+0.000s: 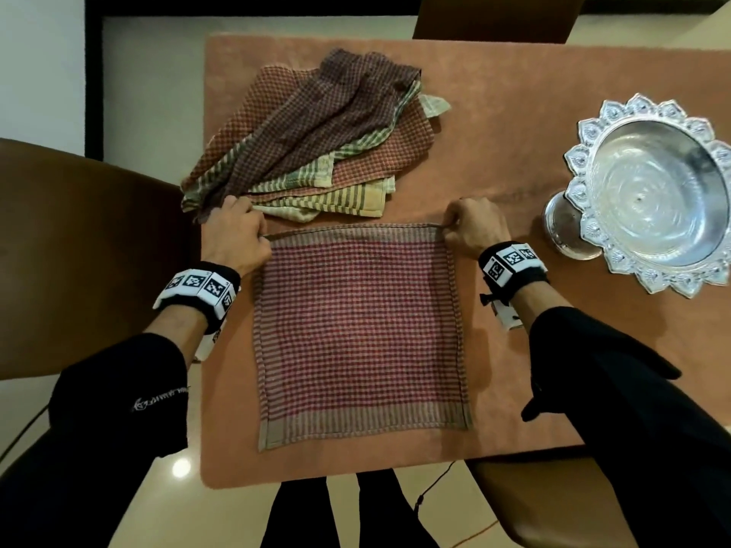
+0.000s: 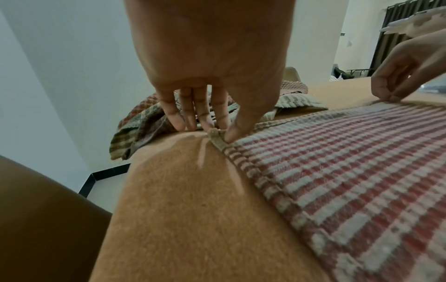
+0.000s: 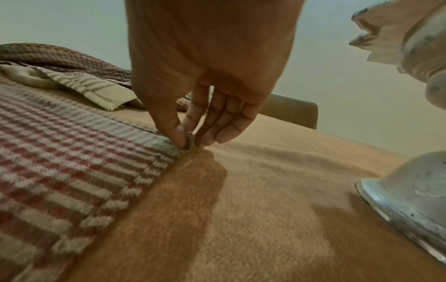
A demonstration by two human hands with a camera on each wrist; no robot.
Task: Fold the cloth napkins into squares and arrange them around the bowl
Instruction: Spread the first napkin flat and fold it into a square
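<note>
A red-and-grey checked napkin [image 1: 358, 334] lies spread flat and square on the orange tablecloth [image 1: 506, 152]. My left hand [image 1: 237, 237] pinches its far left corner [image 2: 217, 134] between thumb and fingers. My right hand [image 1: 474, 227] pinches the far right corner [image 3: 188, 142] the same way. Both corners sit just off the cloth. A heap of several unfolded checked napkins [image 1: 312, 136] lies right behind the spread one, touching my left hand. The ornate silver pedestal bowl [image 1: 652, 191] stands at the right, close beside my right hand; its foot [image 3: 410, 190] shows in the right wrist view.
Brown chairs stand at the left [image 1: 79, 251], at the far end [image 1: 498, 13] and at the near right corner [image 1: 534, 500]. The table's left edge [image 1: 203, 350] runs just beside my left wrist. A thin cable [image 1: 431, 488] hangs below the near edge.
</note>
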